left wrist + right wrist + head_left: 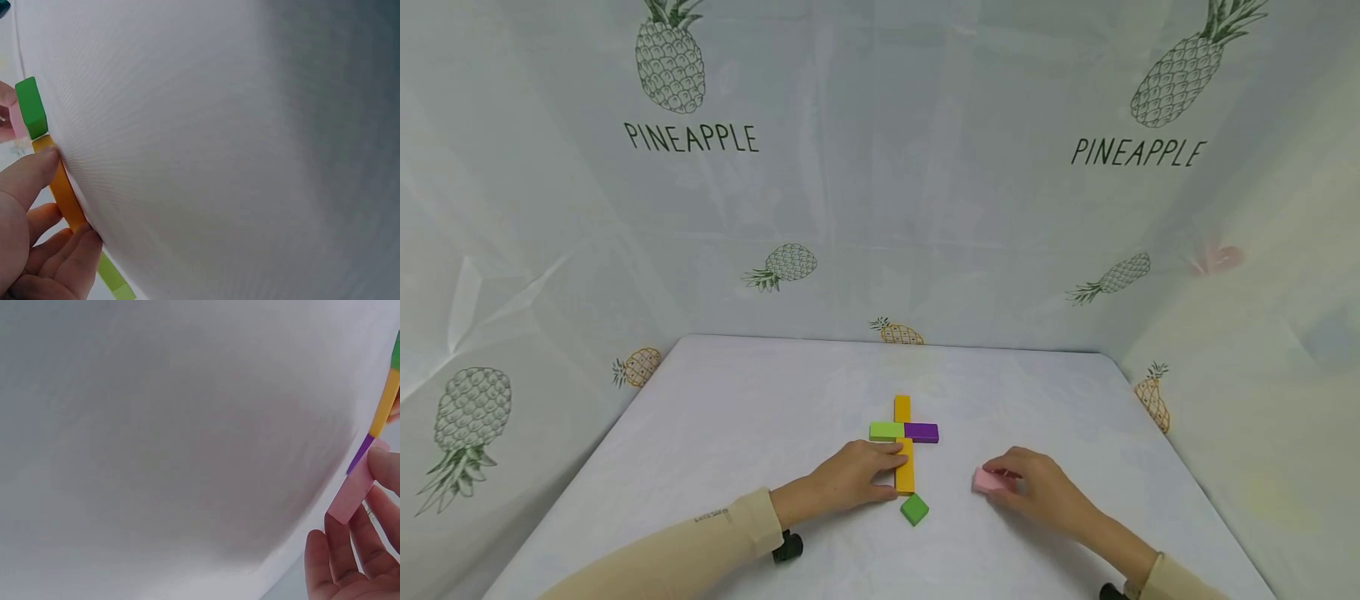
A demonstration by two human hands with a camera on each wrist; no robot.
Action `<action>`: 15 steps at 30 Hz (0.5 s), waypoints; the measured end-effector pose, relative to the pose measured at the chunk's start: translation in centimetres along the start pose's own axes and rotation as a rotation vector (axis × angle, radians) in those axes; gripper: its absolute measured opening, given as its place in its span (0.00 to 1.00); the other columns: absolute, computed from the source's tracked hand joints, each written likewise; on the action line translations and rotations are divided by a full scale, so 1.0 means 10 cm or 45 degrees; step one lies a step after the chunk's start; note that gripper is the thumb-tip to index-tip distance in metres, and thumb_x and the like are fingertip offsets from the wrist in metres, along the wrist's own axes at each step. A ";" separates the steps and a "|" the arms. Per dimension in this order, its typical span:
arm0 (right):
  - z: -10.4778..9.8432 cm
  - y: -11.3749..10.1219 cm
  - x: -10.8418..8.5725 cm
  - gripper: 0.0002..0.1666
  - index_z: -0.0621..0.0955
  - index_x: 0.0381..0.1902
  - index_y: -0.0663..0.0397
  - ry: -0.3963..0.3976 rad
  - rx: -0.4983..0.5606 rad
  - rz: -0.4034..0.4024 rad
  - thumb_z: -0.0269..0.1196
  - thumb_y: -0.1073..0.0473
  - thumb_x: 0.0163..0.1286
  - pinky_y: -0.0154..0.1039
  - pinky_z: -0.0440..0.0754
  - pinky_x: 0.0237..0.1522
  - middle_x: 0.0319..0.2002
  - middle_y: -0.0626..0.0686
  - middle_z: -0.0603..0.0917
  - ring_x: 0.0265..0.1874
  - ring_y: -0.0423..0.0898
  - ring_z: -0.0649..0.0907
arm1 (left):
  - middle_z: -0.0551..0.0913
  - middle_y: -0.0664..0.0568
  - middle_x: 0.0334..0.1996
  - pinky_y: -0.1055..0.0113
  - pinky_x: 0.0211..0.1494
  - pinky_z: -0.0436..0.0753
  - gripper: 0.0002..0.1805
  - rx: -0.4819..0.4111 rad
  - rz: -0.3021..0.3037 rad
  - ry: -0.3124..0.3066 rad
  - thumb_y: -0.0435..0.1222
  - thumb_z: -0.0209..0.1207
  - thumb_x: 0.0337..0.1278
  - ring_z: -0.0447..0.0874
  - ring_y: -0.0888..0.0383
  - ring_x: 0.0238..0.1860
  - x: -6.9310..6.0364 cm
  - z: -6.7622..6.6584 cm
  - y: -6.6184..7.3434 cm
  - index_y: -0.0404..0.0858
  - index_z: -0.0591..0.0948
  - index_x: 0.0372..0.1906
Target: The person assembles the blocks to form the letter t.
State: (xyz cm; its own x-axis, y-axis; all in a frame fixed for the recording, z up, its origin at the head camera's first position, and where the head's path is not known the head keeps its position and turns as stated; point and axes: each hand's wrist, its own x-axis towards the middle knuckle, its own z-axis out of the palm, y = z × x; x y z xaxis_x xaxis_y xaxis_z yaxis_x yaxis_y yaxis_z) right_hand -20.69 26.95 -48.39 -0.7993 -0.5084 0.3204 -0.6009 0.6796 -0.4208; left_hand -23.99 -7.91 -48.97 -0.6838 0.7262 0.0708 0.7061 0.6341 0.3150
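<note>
My left hand (852, 477) grips a long yellow block (906, 468), its fingertips over the block's upper part and the thumb near the lower end. In the left wrist view, thumb and fingers touch this yellow block (63, 187). Beyond its far end, a light green block (886, 431) and a purple block (922, 432) lie side by side, with another yellow block (902, 408) standing out behind them. Below the long block lies a green block (914, 509), turned cornerwise. To the right, my right hand (1039, 492) pinches a pink block (354, 492) between thumb and fingers.
A white cloth covers the table (760, 392). Behind and beside it hangs a pale curtain (880, 183) printed with pineapples. Dark wrist-camera parts (787, 547) show by the left sleeve (700, 533).
</note>
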 end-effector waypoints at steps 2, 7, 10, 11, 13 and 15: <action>0.02 -0.04 0.00 0.19 0.90 0.49 0.50 -0.007 0.001 -0.007 0.80 0.64 0.60 0.37 0.88 0.43 0.38 0.37 0.85 0.38 0.33 0.82 | 0.79 0.51 0.72 0.57 0.72 0.79 0.32 -0.002 -0.001 0.000 0.47 0.72 0.67 0.78 0.56 0.72 0.00 0.00 0.00 0.41 0.80 0.72; 0.04 -0.12 0.01 0.18 0.90 0.50 0.49 -0.045 0.005 0.016 0.79 0.63 0.61 0.33 0.83 0.39 0.38 0.36 0.84 0.36 0.33 0.79 | 0.79 0.50 0.72 0.56 0.72 0.79 0.31 -0.008 0.002 0.003 0.47 0.71 0.67 0.78 0.55 0.72 -0.01 -0.01 0.01 0.41 0.80 0.71; 0.06 -0.16 0.02 0.18 0.91 0.49 0.48 -0.069 0.005 0.038 0.79 0.63 0.61 0.32 0.81 0.39 0.37 0.35 0.83 0.36 0.33 0.78 | 0.79 0.50 0.72 0.56 0.72 0.79 0.31 -0.010 0.000 0.003 0.47 0.72 0.67 0.78 0.55 0.72 -0.01 -0.01 0.01 0.41 0.81 0.71; 0.06 -0.17 0.02 0.18 0.91 0.49 0.48 -0.073 0.007 0.040 0.79 0.63 0.61 0.32 0.81 0.39 0.37 0.35 0.83 0.36 0.33 0.78 | 0.79 0.50 0.72 0.56 0.72 0.79 0.31 -0.010 0.000 0.003 0.46 0.72 0.67 0.78 0.55 0.72 -0.01 -0.01 0.01 0.41 0.81 0.71; 0.08 -0.20 0.02 0.18 0.91 0.49 0.47 -0.081 0.011 0.042 0.79 0.63 0.61 0.32 0.81 0.39 0.38 0.35 0.83 0.36 0.33 0.78 | 0.79 0.51 0.72 0.57 0.72 0.79 0.31 -0.009 -0.006 0.000 0.47 0.72 0.67 0.78 0.55 0.72 -0.01 -0.01 0.01 0.41 0.81 0.71; 0.10 -0.22 0.02 0.17 0.91 0.48 0.47 -0.092 0.017 0.043 0.79 0.63 0.61 0.32 0.81 0.39 0.37 0.35 0.83 0.36 0.33 0.78 | 0.79 0.51 0.72 0.57 0.72 0.79 0.31 -0.009 -0.011 -0.002 0.47 0.72 0.67 0.78 0.55 0.72 -0.01 -0.01 0.02 0.42 0.81 0.71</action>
State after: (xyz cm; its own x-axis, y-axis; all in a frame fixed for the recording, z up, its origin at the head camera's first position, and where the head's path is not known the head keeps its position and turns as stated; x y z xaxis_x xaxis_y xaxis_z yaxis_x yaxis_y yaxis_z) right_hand -19.55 24.86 -48.26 -0.8171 -0.5224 0.2438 -0.5731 0.6902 -0.4418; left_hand -23.86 -7.89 -48.80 -0.6897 0.7210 0.0667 0.6988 0.6387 0.3221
